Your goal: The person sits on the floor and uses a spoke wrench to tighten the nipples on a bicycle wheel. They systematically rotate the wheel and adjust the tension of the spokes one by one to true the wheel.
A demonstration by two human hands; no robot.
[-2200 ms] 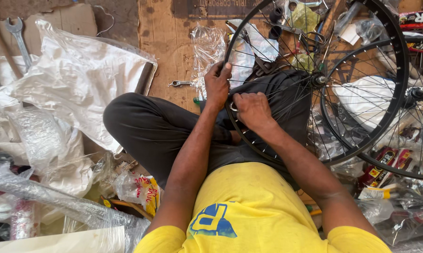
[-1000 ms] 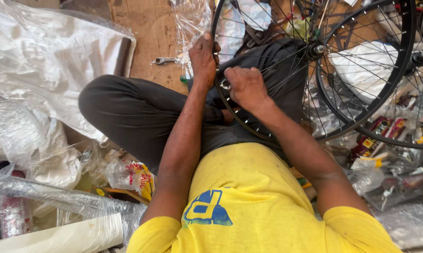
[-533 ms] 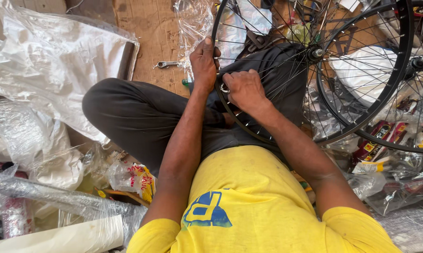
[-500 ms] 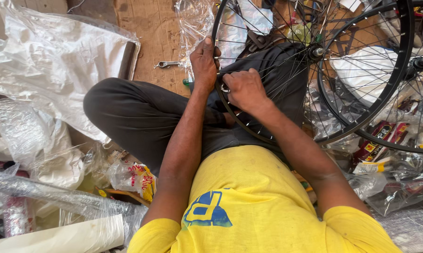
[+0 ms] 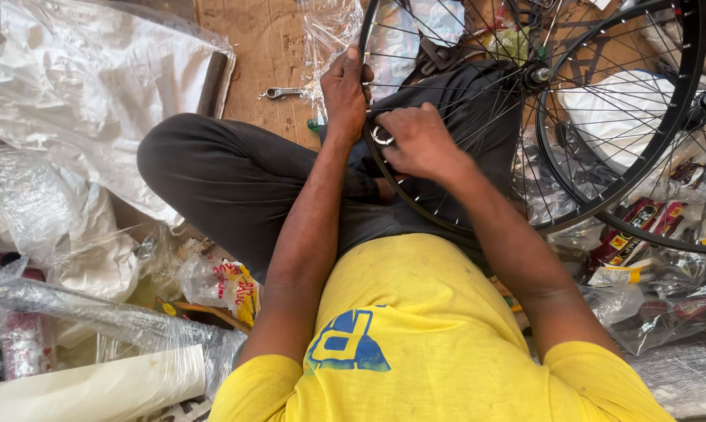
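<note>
My left hand [image 5: 345, 90] is clenched on the black rim of the bicycle wheel [image 5: 366, 141] in the upper middle of the frame, where the wheel leans across my crossed legs, and my right hand [image 5: 415, 141] pinches a small round metal tool [image 5: 381, 136] against the inside of that rim, just beside the left hand. To do this step well, I think I should hold the rim steady with the left hand, seat the tool fully on the spoke end, and turn only a little each time. A second wheel [image 5: 627, 148] stands at the upper right and a wrench [image 5: 283, 93] lies on the cardboard above my knee.
</note>
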